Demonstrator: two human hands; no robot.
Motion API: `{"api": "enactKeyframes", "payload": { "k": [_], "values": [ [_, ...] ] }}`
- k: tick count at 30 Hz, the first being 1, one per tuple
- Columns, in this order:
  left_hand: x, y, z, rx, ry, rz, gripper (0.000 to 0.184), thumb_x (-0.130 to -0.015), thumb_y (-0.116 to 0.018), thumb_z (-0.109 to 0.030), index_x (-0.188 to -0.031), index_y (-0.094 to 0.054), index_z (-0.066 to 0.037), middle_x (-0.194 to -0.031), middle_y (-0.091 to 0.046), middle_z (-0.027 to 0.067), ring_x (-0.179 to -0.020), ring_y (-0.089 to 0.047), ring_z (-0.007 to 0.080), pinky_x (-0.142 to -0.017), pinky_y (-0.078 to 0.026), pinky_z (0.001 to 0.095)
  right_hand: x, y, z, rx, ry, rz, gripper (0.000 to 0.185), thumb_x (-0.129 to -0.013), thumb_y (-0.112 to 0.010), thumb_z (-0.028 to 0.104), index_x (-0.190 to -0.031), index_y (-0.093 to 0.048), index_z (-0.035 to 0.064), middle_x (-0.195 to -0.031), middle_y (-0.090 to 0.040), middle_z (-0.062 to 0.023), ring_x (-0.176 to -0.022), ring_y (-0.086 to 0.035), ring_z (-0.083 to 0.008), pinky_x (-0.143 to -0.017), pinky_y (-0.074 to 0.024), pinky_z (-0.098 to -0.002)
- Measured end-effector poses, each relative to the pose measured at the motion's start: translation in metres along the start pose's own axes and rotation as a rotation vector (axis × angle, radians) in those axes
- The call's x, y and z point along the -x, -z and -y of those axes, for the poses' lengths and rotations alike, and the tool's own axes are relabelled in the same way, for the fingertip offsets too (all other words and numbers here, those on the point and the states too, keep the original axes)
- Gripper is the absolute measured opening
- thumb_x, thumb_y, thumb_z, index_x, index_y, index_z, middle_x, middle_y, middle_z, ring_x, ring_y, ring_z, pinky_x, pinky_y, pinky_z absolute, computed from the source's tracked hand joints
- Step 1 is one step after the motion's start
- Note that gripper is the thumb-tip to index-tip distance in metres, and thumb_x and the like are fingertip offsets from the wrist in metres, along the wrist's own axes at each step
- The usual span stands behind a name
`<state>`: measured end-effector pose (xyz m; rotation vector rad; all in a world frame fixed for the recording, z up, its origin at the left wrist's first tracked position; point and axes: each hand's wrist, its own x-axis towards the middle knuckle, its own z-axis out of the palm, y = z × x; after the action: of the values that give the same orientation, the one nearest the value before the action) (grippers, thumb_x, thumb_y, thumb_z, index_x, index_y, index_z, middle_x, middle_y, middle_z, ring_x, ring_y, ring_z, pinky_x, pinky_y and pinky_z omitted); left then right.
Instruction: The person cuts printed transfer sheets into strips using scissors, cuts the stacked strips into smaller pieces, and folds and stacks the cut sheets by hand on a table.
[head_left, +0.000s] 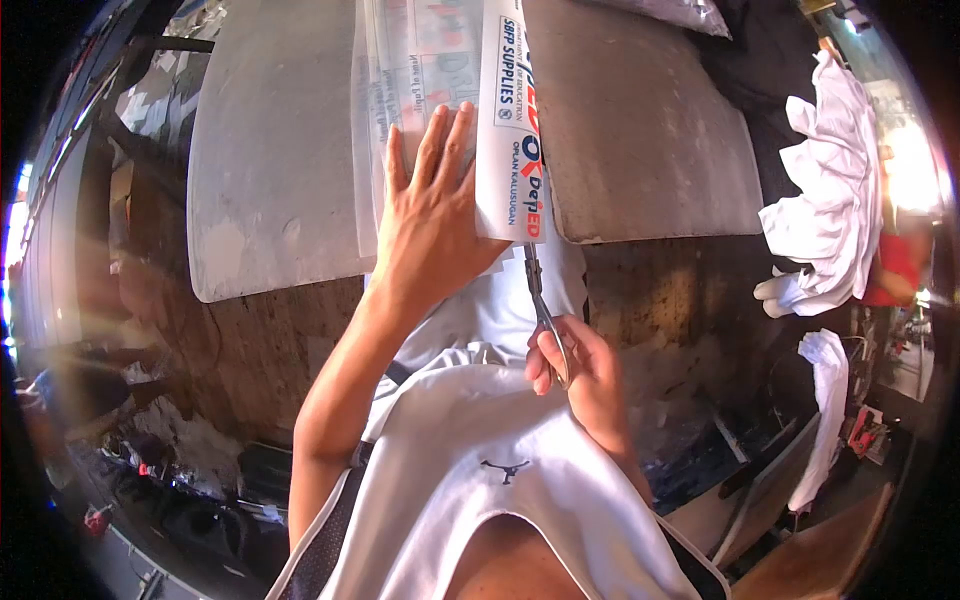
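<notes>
Now, in the 1 head view I have, the printed sheet [508, 180] lies on the grey tabletop [270, 170], its near end towards the wearer. The left hand [430, 215] presses flat on it, fingers spread. The right hand [588, 362] grips the scissors [534, 275] by the handles, blades up at the sheet's near right corner. I'd judge the cutting unfinished; how much is already cut, I can't tell, since the blade tips are hidden.

At right, bunched white fabric [830, 185], a narrow white cloth [826, 415] and a brown board [825, 548]
</notes>
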<state>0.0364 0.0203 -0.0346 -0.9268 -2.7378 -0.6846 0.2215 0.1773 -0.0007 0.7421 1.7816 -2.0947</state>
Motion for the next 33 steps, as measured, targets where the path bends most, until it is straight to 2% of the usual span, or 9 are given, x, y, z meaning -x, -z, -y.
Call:
{"api": "enactKeyframes", "payload": {
  "k": [5,9,10,13,17,20,22,28,33],
  "values": [
    [0.002,-0.002,0.003,0.128,0.016,-0.062,0.088,-0.076,-0.083,-0.047,-0.149,-0.054,-0.006,-0.165,-0.037,0.0172,-0.157,-0.027,0.0354,-0.127,-0.010,0.0648,-0.004,-0.002,0.002,-0.001,0.005,0.001,0.028,-0.107,-0.063,0.027,-0.099,-0.065,0.0004,-0.079,-0.067,-0.0053,-0.065,-0.060,-0.0100,-0.061,-0.0471,-0.0251],
    [0.002,-0.001,0.005,0.151,-0.010,-0.070,0.085,-0.079,-0.081,-0.044,-0.152,-0.052,-0.011,-0.165,-0.035,0.0208,-0.155,-0.029,0.0401,-0.125,-0.011,0.0680,-0.006,-0.001,0.001,-0.019,0.025,0.000,0.027,-0.107,-0.064,0.026,-0.099,-0.065,0.0006,-0.078,-0.067,-0.0054,-0.064,-0.060,-0.0100,-0.061,-0.0470,-0.0250],
    [0.002,0.001,0.003,0.100,-0.010,-0.022,0.083,-0.083,-0.079,-0.043,-0.157,-0.048,-0.021,-0.165,-0.034,0.0222,-0.154,-0.029,0.0426,-0.123,-0.012,0.0712,-0.006,0.000,0.000,-0.022,0.035,0.001,0.027,-0.107,-0.064,0.026,-0.099,-0.065,0.0007,-0.078,-0.067,-0.0053,-0.064,-0.060,-0.0101,-0.060,-0.0471,-0.0250],
    [0.001,0.000,-0.001,0.031,-0.030,-0.029,0.077,-0.088,-0.076,-0.043,-0.158,-0.046,-0.032,-0.166,-0.031,0.0219,-0.154,-0.029,0.0437,-0.121,-0.014,0.0741,-0.008,0.004,-0.002,0.001,0.048,0.021,0.027,-0.107,-0.064,0.027,-0.099,-0.065,0.0009,-0.078,-0.067,-0.0053,-0.063,-0.060,-0.0101,-0.060,-0.0473,-0.0252],
    [-0.002,0.005,-0.003,0.002,-0.042,0.013,0.072,-0.092,-0.073,-0.043,-0.158,-0.044,-0.038,-0.168,-0.028,0.0222,-0.155,-0.028,0.0448,-0.119,-0.017,0.0760,-0.009,0.005,-0.002,0.020,0.044,0.008,0.028,-0.107,-0.064,0.028,-0.099,-0.065,0.0012,-0.078,-0.067,-0.0052,-0.062,-0.060,-0.0098,-0.059,-0.0469,-0.0249],
    [-0.002,0.005,-0.001,-0.024,-0.066,0.019,0.077,-0.092,-0.073,-0.045,-0.160,-0.041,-0.035,-0.168,-0.026,0.0227,-0.155,-0.027,0.0458,-0.118,-0.018,0.0771,-0.010,0.005,0.000,0.025,0.055,0.005,0.029,-0.107,-0.064,0.029,-0.098,-0.065,0.0011,-0.077,-0.067,-0.0047,-0.062,-0.060,-0.0094,-0.059,-0.0467,-0.0243],
    [-0.002,0.007,-0.004,0.000,0.011,0.061,0.086,-0.093,-0.073,-0.050,-0.165,-0.033,-0.027,-0.171,-0.022,0.0197,-0.159,-0.019,0.0384,-0.125,-0.009,0.0703,-0.010,0.005,0.001,0.039,0.059,0.007,0.030,-0.107,-0.064,0.029,-0.098,-0.065,0.0008,-0.077,-0.067,-0.0043,-0.062,-0.060,-0.0091,-0.059,-0.0467,-0.0242],
    [0.003,-0.004,0.004,-0.016,0.015,0.023,0.095,-0.094,-0.070,-0.055,-0.164,-0.029,-0.006,-0.170,-0.027,0.0201,-0.160,-0.019,0.0316,-0.130,-0.006,0.0582,-0.014,0.005,0.007,0.039,0.063,0.016,0.031,-0.107,-0.064,0.031,-0.099,-0.065,0.0008,-0.076,-0.066,-0.0037,-0.062,-0.059,-0.0085,-0.059,-0.0459,-0.0242],
    [0.002,-0.002,0.003,-0.043,-0.018,-0.008,0.095,-0.089,-0.073,-0.056,-0.158,-0.040,0.000,-0.166,-0.033,0.0220,-0.158,-0.026,0.0345,-0.126,-0.012,0.0636,-0.025,0.006,0.014,0.033,0.083,0.024,0.031,-0.106,-0.065,0.032,-0.099,-0.065,0.0010,-0.077,-0.067,-0.0035,-0.062,-0.059,-0.0079,-0.059,-0.0459,-0.0236]
  ]
}}
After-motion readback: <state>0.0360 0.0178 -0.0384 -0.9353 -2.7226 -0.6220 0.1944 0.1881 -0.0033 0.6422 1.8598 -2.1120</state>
